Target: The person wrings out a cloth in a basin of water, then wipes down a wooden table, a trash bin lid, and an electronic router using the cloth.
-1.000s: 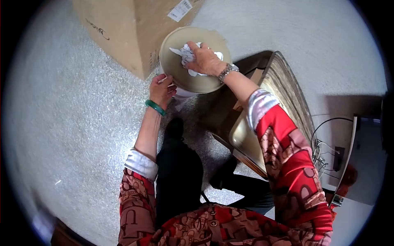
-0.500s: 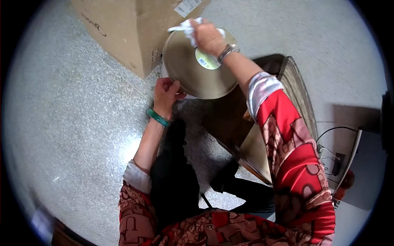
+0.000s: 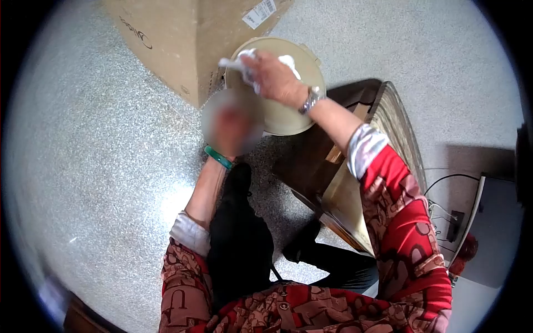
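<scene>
A round beige lid (image 3: pixel 288 118) with a raised rim sits on a bucket-like container near the top middle. My right hand (image 3: pixel 276 79) lies over the lid with a crumpled white cloth (image 3: pixel 247 65) gripped in its fingers. The round label on the lid is hidden under that hand. At the lid's near left edge is my left hand (image 3: pixel 229 125), its fingers lost in a blurred patch. A green bangle (image 3: pixel 218 157) circles the left wrist, and a metal watch (image 3: pixel 312 100) the right.
A large cardboard box (image 3: pixel 166 41) stands close behind the lid on the left. To the right is a dark wooden piece of furniture (image 3: pixel 302 166) with a pale slatted side. Cables (image 3: pixel 444 213) and a grey panel (image 3: pixel 494 227) are at far right. Speckled floor (image 3: pixel 111 166) spreads leftward.
My right hand with the cloth has come nearer across the lid and now covers the label. My left hand, earlier with its fingers on the rim, has become blurred.
</scene>
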The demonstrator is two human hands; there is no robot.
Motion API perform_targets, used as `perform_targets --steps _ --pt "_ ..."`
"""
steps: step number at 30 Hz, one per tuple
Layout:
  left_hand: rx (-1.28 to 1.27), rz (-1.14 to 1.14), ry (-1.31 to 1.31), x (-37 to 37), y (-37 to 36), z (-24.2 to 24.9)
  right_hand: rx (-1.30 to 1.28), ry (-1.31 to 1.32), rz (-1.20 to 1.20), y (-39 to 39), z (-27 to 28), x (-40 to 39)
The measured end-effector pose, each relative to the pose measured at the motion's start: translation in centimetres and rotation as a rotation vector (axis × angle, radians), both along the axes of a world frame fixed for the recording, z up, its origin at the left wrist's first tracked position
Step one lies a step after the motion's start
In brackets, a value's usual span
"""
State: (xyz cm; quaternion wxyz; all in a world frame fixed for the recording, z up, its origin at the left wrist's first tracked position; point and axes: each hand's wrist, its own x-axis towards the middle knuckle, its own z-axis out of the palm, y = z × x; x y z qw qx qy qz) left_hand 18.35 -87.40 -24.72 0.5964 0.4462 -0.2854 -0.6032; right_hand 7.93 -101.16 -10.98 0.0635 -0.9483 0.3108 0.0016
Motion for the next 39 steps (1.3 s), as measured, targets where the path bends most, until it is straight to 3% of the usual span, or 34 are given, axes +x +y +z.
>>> perform_targets --steps 1,4,7,9,11,15,19,22,23,24,26,28,32,36,38,39 --pt "-0.078 -0.011 -0.097 -0.1 0.1 -0.3 0.004 -0.101 0.132 1.8 1.4 0.4" --pt "-0.042 0.022 -0.116 -0.7 1.5 1.4 -0.131 -0.018 0.329 4.0 -0.1 1.5" --pt "-0.003 0.031 -0.088 -0.7 2.2 1.7 -0.147 0.061 0.253 5.0 1.0 2.2" --pt "0.075 0.03 -0.006 -0.6 2.2 2.2 -0.261 -0.058 0.268 3.0 -0.3 3.0" --pt "0.063 0.026 0.057 -0.5 2.5 2.9 -0.178 0.022 -0.007 0.6 -1.2 4.0" --pt "0.08 0.007 0.177 -0.2 2.7 3.9 -0.235 -0.07 -0.098 -3.2 -2.1 4.0" --pt "0.063 0.004 0.256 -0.1 2.6 3.7 -0.132 -0.103 -0.076 -3.6 -1.7 3.6" --pt "0.095 0.02 0.246 -0.3 2.7 3.3 -0.158 0.039 -0.322 -5.3 -2.2 1.6" --pt "0.097 0.006 0.102 -0.4 2.4 2.1 -0.112 0.105 -0.433 -6.8 -2.4 0.4" --pt "0.101 -0.009 -0.042 -0.4 2.1 1.5 -0.101 0.012 -0.418 -6.5 -1.6 -1.3" --pt "0.149 -0.044 -0.091 -0.2 1.9 2.4 -0.096 -0.072 -0.403 -4.7 0.2 -3.8" --pt "0.197 -0.09 -0.135 -0.5 1.6 1.6 -0.105 0.04 -0.421 -2.2 2.1 -4.8" --pt "-0.125 0.072 -0.239 -0.6 1.0 -0.9 0.079 0.3 -0.284 4.1 4.7 -4.1" --pt "-0.12 0.039 -0.274 0.6 0.6 1.6 -0.136 0.506 -0.182 11.5 2.1 -3.3" --pt "-0.084 0.014 -0.25 0.8 0.6 2.0 -0.196 0.523 -0.118 11.6 2.1 -4.1" --pt "-0.067 0.023 -0.201 0.8 0.6 1.5 -0.147 0.573 -0.203 10.6 1.8 -4.7"
